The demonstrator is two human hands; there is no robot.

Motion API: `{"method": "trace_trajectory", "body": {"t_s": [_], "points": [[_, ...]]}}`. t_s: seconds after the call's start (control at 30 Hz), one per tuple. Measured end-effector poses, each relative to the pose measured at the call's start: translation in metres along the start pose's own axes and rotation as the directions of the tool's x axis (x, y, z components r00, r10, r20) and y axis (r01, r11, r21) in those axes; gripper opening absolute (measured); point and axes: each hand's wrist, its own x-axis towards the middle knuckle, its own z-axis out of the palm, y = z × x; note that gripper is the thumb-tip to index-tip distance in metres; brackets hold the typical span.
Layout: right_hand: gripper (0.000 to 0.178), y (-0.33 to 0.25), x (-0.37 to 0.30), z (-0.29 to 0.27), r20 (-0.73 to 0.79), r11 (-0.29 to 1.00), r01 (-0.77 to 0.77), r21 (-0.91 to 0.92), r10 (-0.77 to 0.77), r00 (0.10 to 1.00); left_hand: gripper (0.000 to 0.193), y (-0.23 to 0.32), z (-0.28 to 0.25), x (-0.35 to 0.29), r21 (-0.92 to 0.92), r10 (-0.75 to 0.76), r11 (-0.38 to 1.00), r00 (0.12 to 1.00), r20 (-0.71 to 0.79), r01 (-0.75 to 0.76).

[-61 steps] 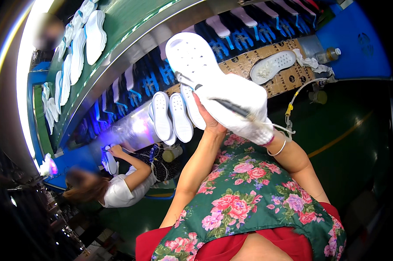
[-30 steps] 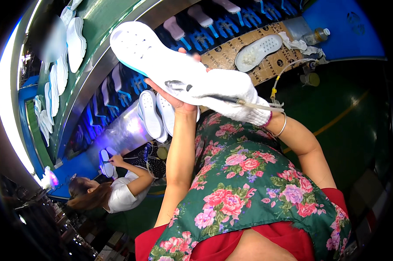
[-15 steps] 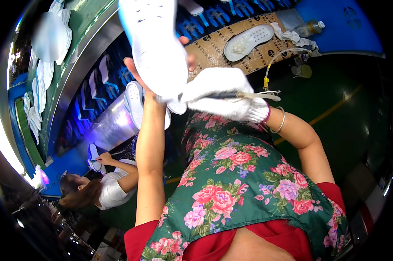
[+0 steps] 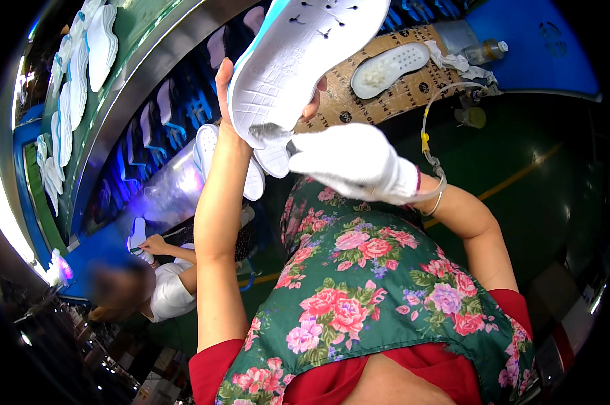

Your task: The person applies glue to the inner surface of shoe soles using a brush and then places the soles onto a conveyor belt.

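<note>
My left hand (image 4: 224,101) grips a white shoe sole (image 4: 288,74) with a light blue edge, fingers wrapped around both sides. The sole is tilted, its patterned, holed face toward me. In a white knit glove, my right hand (image 4: 352,158) is closed around a brush (image 4: 270,131); the glove hides its handle. Dark bristles touch the sole's near rounded end. A thin clear tube (image 4: 424,118) runs from a small fitting toward my right wrist. Behind my left forearm, more white soles (image 4: 253,179) are partly hidden.
A sole holding pale bits (image 4: 389,69) lies on cardboard (image 4: 331,98), near white cloth (image 4: 457,62) and a clear bottle (image 4: 487,52). White soles (image 4: 102,50) line a green surface at left. Blue racks (image 4: 200,108) hold more. A co-worker (image 4: 173,290) handles another sole (image 4: 137,231).
The held sole has swung right and tilted, showing more of its face. My right hand has shifted slightly down, with the brush now against the sole's near end. The co-worker's hand and sole moved slightly.
</note>
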Motion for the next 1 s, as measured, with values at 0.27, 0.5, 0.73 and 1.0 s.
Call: {"method": "trace_trajectory", "body": {"t_s": [0.27, 0.5, 0.73, 1.0], "points": [[0.018, -0.004, 0.005, -0.002, -0.017, 0.746, -0.41, 0.525, 0.491, 0.871, 0.105, 0.001, -0.013, 0.002, -0.15, -0.015, 0.988, 0.993, 0.118, 0.032], [0.02, 0.011, 0.013, -0.021, -0.13, 0.824, -0.373, 0.427, 0.464, 0.876, 0.093, -0.01, 0.0, -0.002, -0.125, 0.081, 0.983, 0.931, -0.356, -0.133], [0.017, 0.049, 0.028, -0.051, -0.259, 0.974, -0.216, -0.07, 0.192, 0.947, 0.086, -0.055, -0.002, -0.006, -0.294, 0.15, 0.934, 0.969, -0.194, -0.203], [0.021, 0.014, -0.014, -0.074, -0.084, 0.403, -0.385, 0.83, 0.773, 0.629, 0.117, -0.025, 0.014, -0.024, -0.03, 0.276, 0.961, 0.961, 0.013, -0.275]]}}
